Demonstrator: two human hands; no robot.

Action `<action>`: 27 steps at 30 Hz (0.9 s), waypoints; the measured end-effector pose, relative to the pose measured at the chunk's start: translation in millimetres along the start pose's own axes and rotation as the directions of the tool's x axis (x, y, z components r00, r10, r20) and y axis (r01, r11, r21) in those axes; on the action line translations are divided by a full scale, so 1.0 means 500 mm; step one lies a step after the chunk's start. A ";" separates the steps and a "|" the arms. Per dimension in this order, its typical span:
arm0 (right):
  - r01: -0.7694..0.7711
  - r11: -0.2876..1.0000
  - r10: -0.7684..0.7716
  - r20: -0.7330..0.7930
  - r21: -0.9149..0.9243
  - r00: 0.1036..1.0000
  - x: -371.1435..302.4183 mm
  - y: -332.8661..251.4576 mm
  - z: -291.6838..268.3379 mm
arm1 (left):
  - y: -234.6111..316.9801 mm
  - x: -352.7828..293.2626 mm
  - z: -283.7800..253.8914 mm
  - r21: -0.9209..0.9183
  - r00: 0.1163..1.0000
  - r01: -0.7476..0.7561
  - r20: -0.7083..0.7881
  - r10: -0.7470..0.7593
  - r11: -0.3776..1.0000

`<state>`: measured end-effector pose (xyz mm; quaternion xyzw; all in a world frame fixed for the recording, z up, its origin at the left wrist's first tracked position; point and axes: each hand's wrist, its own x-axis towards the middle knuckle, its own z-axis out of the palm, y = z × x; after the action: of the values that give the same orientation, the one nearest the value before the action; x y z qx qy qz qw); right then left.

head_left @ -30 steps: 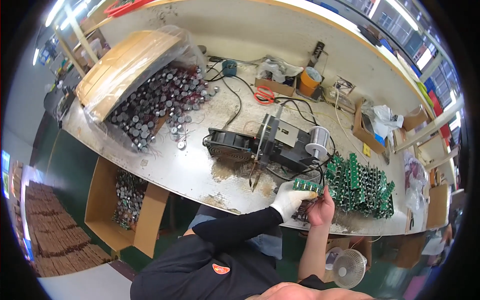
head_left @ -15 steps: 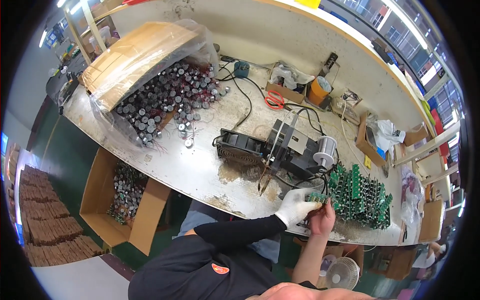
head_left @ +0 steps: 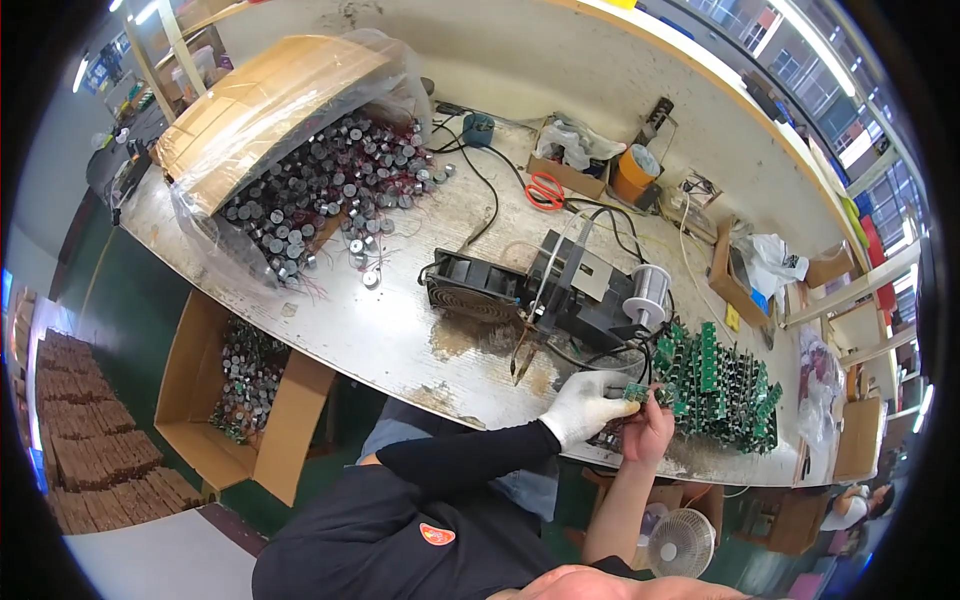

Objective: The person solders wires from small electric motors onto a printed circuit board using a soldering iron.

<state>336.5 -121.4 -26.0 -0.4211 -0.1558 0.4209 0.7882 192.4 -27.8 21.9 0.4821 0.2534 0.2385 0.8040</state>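
My left hand (head_left: 590,408), in a white glove and below a black sleeve, pinches a small green circuit board (head_left: 636,392) over the bench's front edge. My bare right hand (head_left: 648,432) is closed with its fingertips raised at the right side of this board. A bit of green board also shows by the right fingertips; whether it is a separate piece I cannot tell. Just right of my hands lie several rows of green circuit boards (head_left: 712,385). Behind my hands stands a black soldering machine (head_left: 580,290) with a solder wire spool (head_left: 648,296).
A black fan (head_left: 478,288) sits left of the machine. Further left, small round motors (head_left: 340,185) with red wires spill from a plastic-lined carton (head_left: 270,95). Red scissors (head_left: 545,190), cables and small boxes line the back. Below the bench are an open carton (head_left: 190,415) and a white fan (head_left: 682,542).
The view has shifted slightly. Both hands stay together at the board; my right fingertips have risen a little and the board between the hands sits at a different angle.
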 end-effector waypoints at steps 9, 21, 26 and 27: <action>-0.159 0.954 0.165 0.001 0.255 0.986 -0.002 -0.007 0.052 | -0.056 0.030 0.006 -0.338 0.994 0.092 -0.025 -0.107 0.937; -0.239 0.925 0.258 -0.026 0.297 0.966 0.009 0.027 -0.037 | -0.051 0.033 -0.001 -0.444 0.974 0.225 0.100 -0.202 0.867; 0.040 0.998 -0.034 -0.140 0.044 0.990 -0.011 0.007 0.070 | -0.067 0.031 -0.001 0.108 0.989 -0.135 -0.049 0.141 0.985; 0.028 0.998 -0.023 -0.103 0.048 0.994 -0.019 0.008 0.064 | -0.059 0.022 0.004 0.424 0.953 -0.255 -0.043 0.300 0.869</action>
<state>309.5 -110.5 -9.1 -0.4206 -0.1099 0.3925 0.8105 206.3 -34.5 -5.5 0.6591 0.2692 0.3181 0.6260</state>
